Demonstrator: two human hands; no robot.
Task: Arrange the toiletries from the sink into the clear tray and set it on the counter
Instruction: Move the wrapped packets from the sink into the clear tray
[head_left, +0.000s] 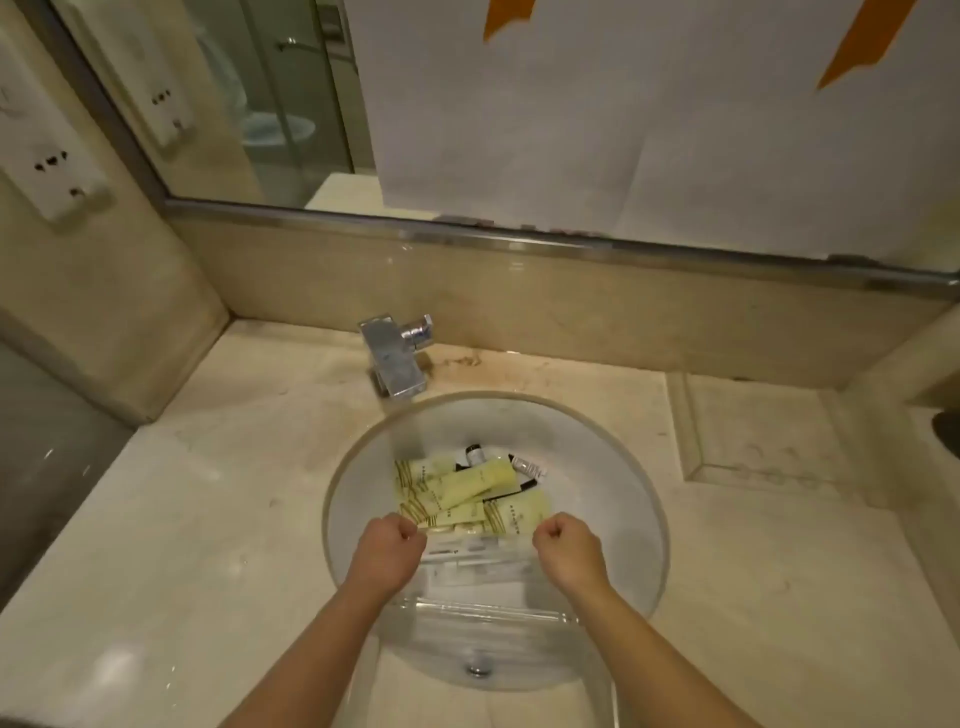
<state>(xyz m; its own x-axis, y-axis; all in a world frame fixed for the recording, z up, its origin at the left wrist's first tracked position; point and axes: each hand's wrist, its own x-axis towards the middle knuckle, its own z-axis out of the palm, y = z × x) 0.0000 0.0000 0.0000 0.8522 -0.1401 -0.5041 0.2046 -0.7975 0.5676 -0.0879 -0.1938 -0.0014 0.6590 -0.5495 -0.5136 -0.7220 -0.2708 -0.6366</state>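
Note:
A clear tray (488, 609) hangs over the round white sink (631, 486). My left hand (390, 545) is shut on its left edge and my right hand (567, 550) is shut on its right edge. Several pale yellow sachets and tubes (467, 496) are piled at the tray's far end, with a small black-capped bottle (475, 454) and a small white tube (529, 466) behind them. White flat packets (470, 558) lie between my hands. I cannot tell whether every item rests in the tray or on the basin beneath it.
A chrome faucet (396, 358) stands behind the sink. Beige stone counter (208, 499) surrounds the basin, with a recessed square (758, 431) at the right and a dark object (948, 432) at the right edge. The mirror (519, 114) above is partly covered by white paper. Wall sockets (52, 171) are at the left.

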